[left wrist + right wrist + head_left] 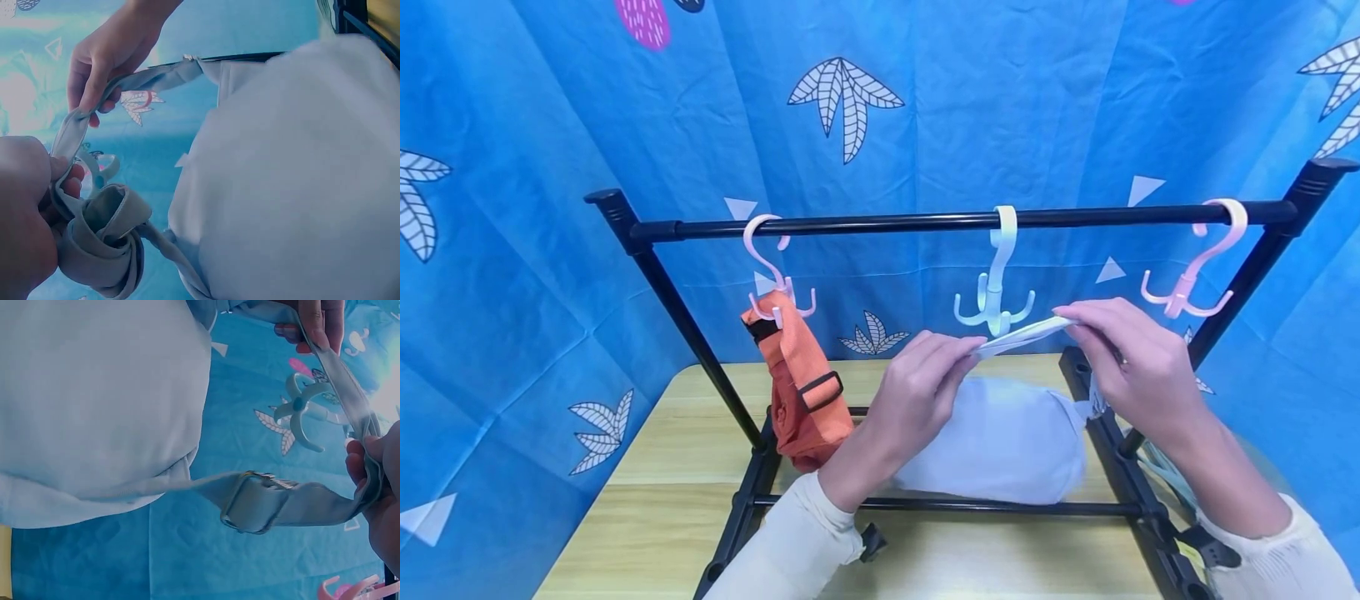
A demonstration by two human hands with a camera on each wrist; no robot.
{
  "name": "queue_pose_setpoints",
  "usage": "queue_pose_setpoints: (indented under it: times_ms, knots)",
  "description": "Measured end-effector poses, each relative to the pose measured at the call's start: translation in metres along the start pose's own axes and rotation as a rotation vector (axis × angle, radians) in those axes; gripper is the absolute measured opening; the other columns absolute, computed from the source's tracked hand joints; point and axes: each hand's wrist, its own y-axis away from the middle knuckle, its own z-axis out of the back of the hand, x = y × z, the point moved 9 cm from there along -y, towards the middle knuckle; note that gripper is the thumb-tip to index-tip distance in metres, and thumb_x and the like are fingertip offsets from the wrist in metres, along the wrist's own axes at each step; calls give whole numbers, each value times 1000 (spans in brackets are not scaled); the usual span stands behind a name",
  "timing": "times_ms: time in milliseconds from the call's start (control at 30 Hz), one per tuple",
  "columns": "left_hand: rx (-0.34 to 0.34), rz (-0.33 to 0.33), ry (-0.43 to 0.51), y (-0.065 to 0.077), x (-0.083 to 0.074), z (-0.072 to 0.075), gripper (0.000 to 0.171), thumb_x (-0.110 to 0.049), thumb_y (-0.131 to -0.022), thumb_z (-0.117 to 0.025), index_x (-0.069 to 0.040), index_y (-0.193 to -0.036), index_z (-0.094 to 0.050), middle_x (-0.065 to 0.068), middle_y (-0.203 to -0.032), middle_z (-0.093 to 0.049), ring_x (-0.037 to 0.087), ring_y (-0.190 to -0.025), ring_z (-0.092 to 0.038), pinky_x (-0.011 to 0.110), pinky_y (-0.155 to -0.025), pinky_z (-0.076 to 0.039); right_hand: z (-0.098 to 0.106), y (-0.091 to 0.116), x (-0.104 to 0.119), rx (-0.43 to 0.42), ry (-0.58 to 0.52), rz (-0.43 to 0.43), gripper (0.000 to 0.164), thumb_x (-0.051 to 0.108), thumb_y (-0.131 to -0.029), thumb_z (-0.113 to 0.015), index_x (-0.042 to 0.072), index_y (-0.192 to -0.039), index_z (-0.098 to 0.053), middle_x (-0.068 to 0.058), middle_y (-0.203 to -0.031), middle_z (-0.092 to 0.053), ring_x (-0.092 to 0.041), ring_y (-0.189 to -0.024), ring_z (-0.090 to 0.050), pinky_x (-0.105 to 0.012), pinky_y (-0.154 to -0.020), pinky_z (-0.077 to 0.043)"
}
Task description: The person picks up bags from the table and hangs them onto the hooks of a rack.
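My left hand (917,387) and right hand (1131,358) pinch a pale blue-grey strap (1028,335), drawn taut between them. It crosses in front of the lower prongs of a light blue hook (995,283) on the rail. Below the strap hangs its bag (1000,446), soft and rounded, partly hidden by my left hand and forearm in the head view. A bunched coil of strap (103,247) dangles beside my left hand in the left wrist view. Toward my right hand, the strap passes through a metal slider buckle (253,503) in the right wrist view.
A black rack with a top rail (880,223) stands on a wooden table (647,492). An orange bag (812,383) hangs from a pink hook (772,267) at left. Another pink hook (1187,279) is at right. Behind is a blue patterned curtain (1000,108).
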Motion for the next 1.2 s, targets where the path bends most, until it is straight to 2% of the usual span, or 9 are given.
queue_pose_setpoints:
  times_ms: [167,533,700,767,833,967,1067,1200]
  knots:
    - [-23,-4,3,-3,1,4,26,-9,-95,-75,-5,-120,-75,6,-101,-79,14,-88,-68,15,-79,-56,0,-3,-1,-6,-2,-8,49,42,-107,-53,-2,-113,-76,-17,-102,-78,-20,-96,-69,-2,-100,-42]
    - [-81,-29,13,-11,0,13,23,-10,-96,-73,-3,-118,-76,7,-100,-80,14,-81,-66,16,-72,-53,1,-13,-4,-36,-5,-33,50,43,-107,-53,-2,-113,-76,-19,-101,-77,-27,-88,-68,0,-96,-41]
    - [-90,-29,19,-15,-1,18,24,-9,-97,-72,-2,-119,-75,7,-100,-80,15,-81,-64,16,-69,-51,1,-21,-4,-79,-53,-58,48,41,-105,-57,-3,-111,-76,-21,-100,-77,-29,-86,-69,-3,-98,-43]
    - [-98,-25,21,-17,-1,20,24,-9,-97,-73,-2,-119,-75,7,-99,-79,15,-80,-63,16,-68,-50,0,-24,-4,-94,-72,-62,47,40,-105,-59,-4,-111,-76,-21,-99,-77,-26,-82,-67,-3,-95,-45]
    - [-109,-16,21,-20,1,23,23,-8,-96,-73,-1,-118,-75,8,-98,-79,15,-79,-62,17,-66,-49,-2,-28,-6,-101,-89,-72,45,37,-104,-61,-4,-112,-75,-21,-99,-77,-24,-78,-64,-3,-92,-45]
    - [-124,15,21,-22,3,27,23,-8,-97,-72,0,-118,-75,8,-96,-79,16,-78,-60,19,-64,-47,-7,-33,-11,-97,-102,-91,23,12,-97,-72,-3,-114,-75,-21,-101,-77,-21,-76,-60,-2,-84,-44]
    - [-121,33,26,-23,2,24,23,-9,-97,-72,-1,-118,-75,8,-97,-79,16,-79,-61,18,-64,-48,-5,-31,-14,-90,-88,-97,23,1,-91,-75,-2,-114,-75,-20,-102,-77,-20,-76,-61,-2,-85,-44]
    - [-121,45,28,-24,1,24,24,-8,-96,-74,-1,-118,-75,9,-99,-80,15,-81,-63,16,-66,-51,-4,-31,-18,-87,-91,-100,23,11,-96,-73,-2,-114,-75,-19,-105,-77,-18,-81,-65,-2,-86,-46]
